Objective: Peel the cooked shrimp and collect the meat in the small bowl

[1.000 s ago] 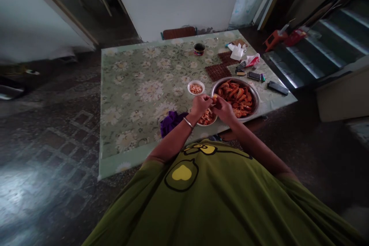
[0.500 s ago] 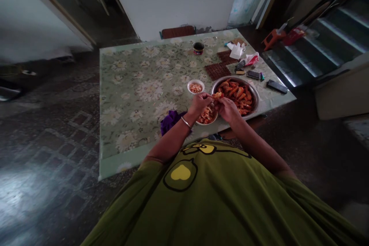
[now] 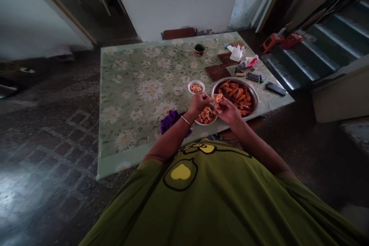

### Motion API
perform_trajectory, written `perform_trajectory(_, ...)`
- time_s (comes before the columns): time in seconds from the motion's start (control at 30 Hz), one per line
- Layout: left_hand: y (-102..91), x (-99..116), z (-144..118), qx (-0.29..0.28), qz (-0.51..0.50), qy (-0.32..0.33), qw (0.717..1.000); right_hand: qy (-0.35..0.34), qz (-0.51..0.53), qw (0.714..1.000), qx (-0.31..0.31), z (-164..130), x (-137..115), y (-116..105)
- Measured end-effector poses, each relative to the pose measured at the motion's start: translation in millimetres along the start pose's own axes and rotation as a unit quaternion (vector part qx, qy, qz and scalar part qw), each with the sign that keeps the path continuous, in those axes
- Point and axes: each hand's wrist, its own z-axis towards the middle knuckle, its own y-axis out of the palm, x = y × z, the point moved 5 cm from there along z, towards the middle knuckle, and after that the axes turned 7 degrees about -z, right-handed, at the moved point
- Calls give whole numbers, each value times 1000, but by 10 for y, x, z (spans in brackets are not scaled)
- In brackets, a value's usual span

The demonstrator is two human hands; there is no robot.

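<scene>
Green floral-cloth table (image 3: 138, 84) carries a large steel bowl of orange whole shrimp (image 3: 236, 94), just right of a white bowl of shells (image 3: 205, 116) under the hands. Right hand (image 3: 229, 109) pinches a small orange shrimp (image 3: 219, 98) in closed fingertips; left hand (image 3: 198, 103) closes on a shell scrap beside it. Best to peel over the shell bowl, grip light. Versus half a second ago: shrimp now looks shorter and rounder.
</scene>
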Motion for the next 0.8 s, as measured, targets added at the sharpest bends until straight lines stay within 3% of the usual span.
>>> perform_trajectory(0.1,-5,-33,-12,-4,9,-9,1000,-11,-24,999,19,19,7,-43)
perform_trajectory(0.17,-37,-41,-31,23,17,-2,1000,-15,-33,998,41,46,23,-71)
perform_trajectory(0.3,-67,48,-117,83,34,83,993,-44,-30,995,89,104,65,-118)
perform_trajectory(0.37,-17,100,-157,64,53,110,990,-60,-24,993,99,122,84,-123)
perform_trajectory(0.5,98,161,-177,7,93,104,990,-91,-54,990,95,121,106,-87)
perform_trajectory(0.8,150,212,-175,14,115,80,990,-160,-201,954,154,81,141,-129)
